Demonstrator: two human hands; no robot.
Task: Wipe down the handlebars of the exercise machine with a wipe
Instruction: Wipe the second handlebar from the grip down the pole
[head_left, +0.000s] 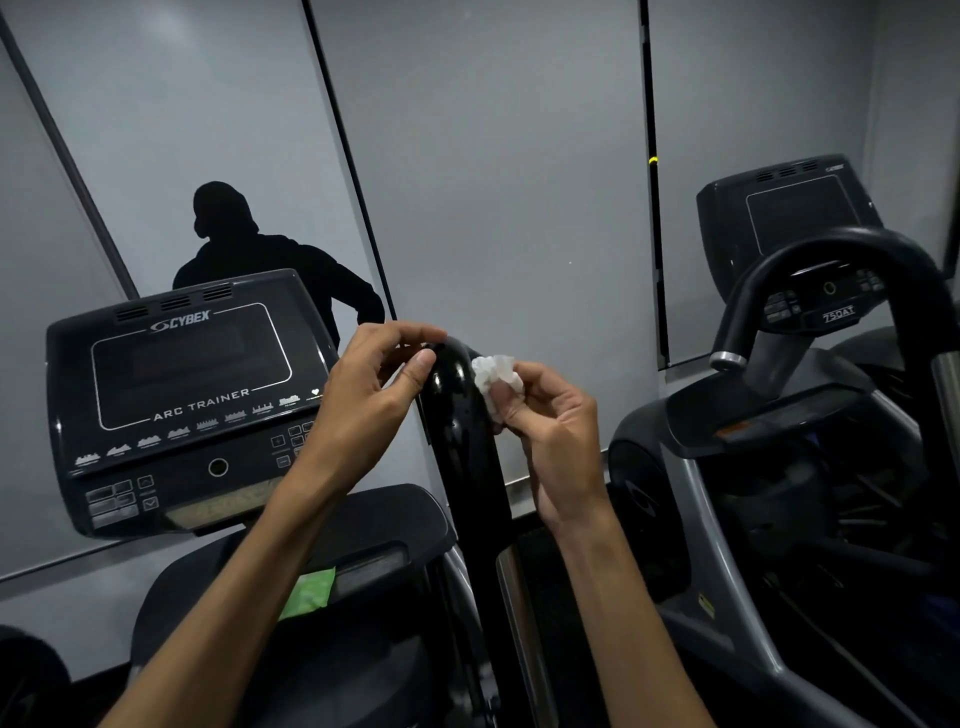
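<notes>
Head view, right hand: the right hand (550, 431) is pinching a crumpled white wipe (496, 379) between thumb and curled fingers, the wad bunched small, probably so that it packs against the curve instead of flapping loose.
Head view, wipe: it is sitting at the fingertips, touching the right side of the handlebar just below its rounded top, so the pinch is pressing it sideways into the tube.
Head view, handlebar: the glossy black handlebar (460, 426) is rising upright between the two hands, its domed end just above and to the left of the pinch; its shaft is running down from the pinch, past the wrists.
Head view, left hand: the left hand (371, 400) is reaching in from the opposite side, thumb tip resting against the left face of the bar near its top and fingers curling over the crown. It is holding nothing of its own; it seems to be bracing the bar so the wipe's push is not swinging it away.
Head view, console: a dark console (182, 395) marked Arc Trainer is standing left of the bracing hand, well apart from the wipe.
Head view, green packet: a green packet (309, 592) is lying in a tray below the left forearm, perhaps the wipes' pack.
Head view, neighbouring machine: a second machine (810, 364) is standing to the right of the pinch.
Head view, progress: wiping appears to be starting at the top of this bar; the shaft below looks still to do.
</notes>
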